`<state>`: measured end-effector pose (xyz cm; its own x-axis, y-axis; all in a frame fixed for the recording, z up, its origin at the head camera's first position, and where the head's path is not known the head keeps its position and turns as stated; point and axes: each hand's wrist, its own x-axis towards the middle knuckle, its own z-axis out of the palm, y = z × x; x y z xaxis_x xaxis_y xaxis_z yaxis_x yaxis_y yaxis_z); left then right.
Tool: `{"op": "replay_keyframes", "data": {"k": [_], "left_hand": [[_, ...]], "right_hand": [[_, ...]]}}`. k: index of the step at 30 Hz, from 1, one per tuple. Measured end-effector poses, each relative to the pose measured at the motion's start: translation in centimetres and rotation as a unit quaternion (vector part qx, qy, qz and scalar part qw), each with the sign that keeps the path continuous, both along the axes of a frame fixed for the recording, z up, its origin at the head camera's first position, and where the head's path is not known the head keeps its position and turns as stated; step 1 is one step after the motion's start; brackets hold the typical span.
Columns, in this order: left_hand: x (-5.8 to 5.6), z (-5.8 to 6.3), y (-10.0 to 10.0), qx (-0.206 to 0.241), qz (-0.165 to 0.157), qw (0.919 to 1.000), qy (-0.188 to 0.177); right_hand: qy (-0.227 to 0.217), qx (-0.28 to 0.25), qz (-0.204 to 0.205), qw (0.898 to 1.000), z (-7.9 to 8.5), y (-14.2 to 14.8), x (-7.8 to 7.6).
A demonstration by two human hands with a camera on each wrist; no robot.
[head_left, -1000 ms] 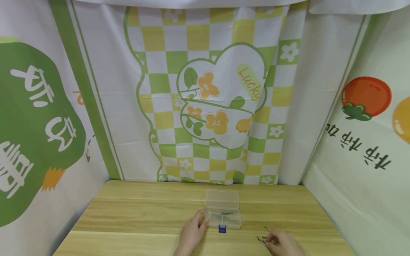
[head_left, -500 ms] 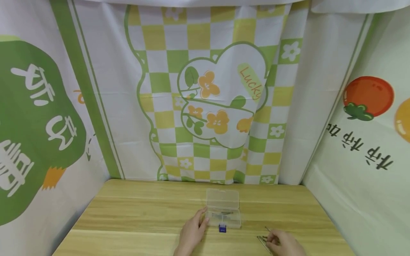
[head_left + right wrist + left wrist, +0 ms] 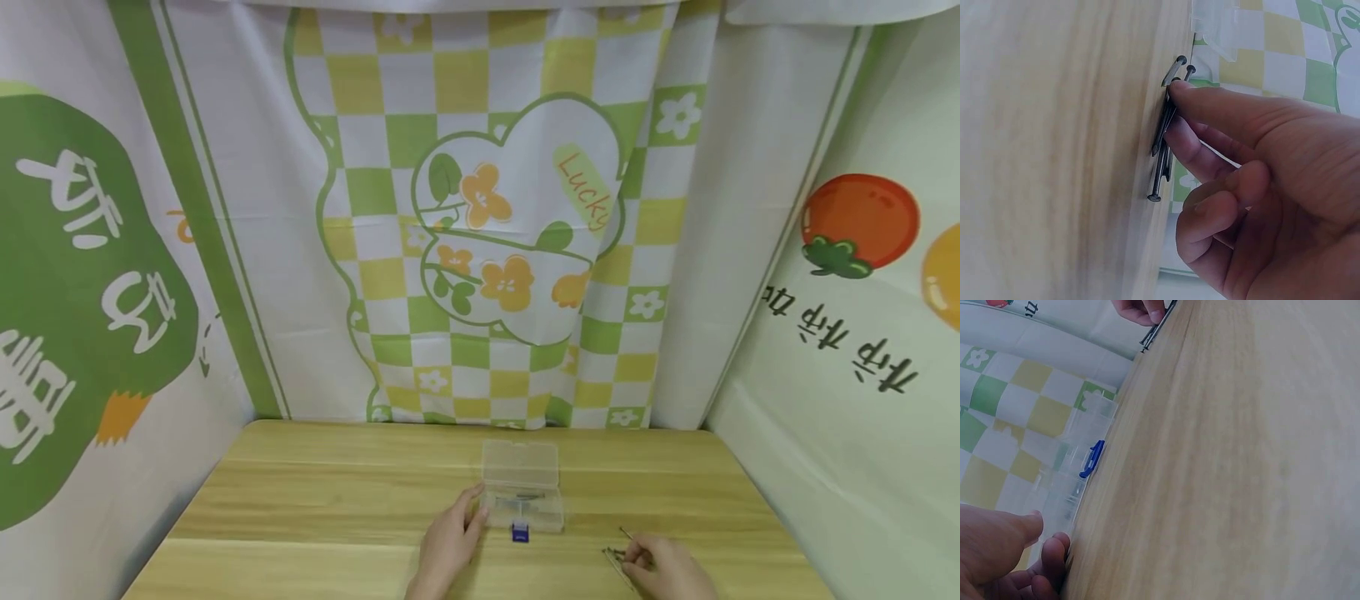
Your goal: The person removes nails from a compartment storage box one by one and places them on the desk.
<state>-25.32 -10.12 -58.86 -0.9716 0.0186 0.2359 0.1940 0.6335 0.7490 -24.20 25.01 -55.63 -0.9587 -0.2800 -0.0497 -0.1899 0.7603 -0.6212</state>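
Observation:
A small clear plastic box [image 3: 551, 518] sits on the table with its lid [image 3: 520, 463] tipped back and a blue latch [image 3: 521, 532] at its front. Inside lie a few thin dark nails [image 3: 531, 497]. My left hand [image 3: 447, 537] holds the box's left end, thumb near the front corner and fingers toward the back. To the right, my right hand [image 3: 667, 567] pinches a nail [image 3: 1163, 125] between thumb and index finger. Other loose nails [image 3: 1157, 178] lie on the table right around those fingertips, and the remaining fingers are curled toward the palm.
The wooden table [image 3: 322, 500] ends at a checkered cloth [image 3: 480, 367] at the back. White printed cloths [image 3: 795, 450] hang along both sides.
The view has tilted very slightly. Both hands, the box and the loose nails keep nearly the same places.

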Motion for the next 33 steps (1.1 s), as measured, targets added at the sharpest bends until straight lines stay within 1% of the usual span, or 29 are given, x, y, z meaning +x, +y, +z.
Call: {"op": "replay_keyframes", "data": {"k": [7,12,17,25,28,33], "left_hand": [[-0.1,0.1,0.0,-0.001,0.003,1.0,0.009],[0.1,0.1,0.0,0.007,-0.001,0.9999,0.011],[0.3,0.2,0.0,0.014,-0.004,0.9999,0.005],[0.2,0.0,0.0,0.011,-0.005,0.9997,0.02],[0.2,-0.1,0.0,0.008,-0.003,0.9998,0.018],[0.2,0.0,0.0,0.007,0.001,0.9999,0.013]], "right_hand": [[0.005,0.002,-0.015,1.0,0.3,-0.4,0.2],[0.012,-0.003,-0.009,1.0,0.2,-0.3,0.4],[0.008,-0.007,0.002,1.0,0.1,-0.1,0.4],[0.001,-0.007,0.013,1.0,0.3,0.0,0.4],[0.004,0.003,0.005,1.0,0.4,-0.1,0.5],[0.024,0.02,-0.033,0.999,1.4,-0.6,0.6]]}}
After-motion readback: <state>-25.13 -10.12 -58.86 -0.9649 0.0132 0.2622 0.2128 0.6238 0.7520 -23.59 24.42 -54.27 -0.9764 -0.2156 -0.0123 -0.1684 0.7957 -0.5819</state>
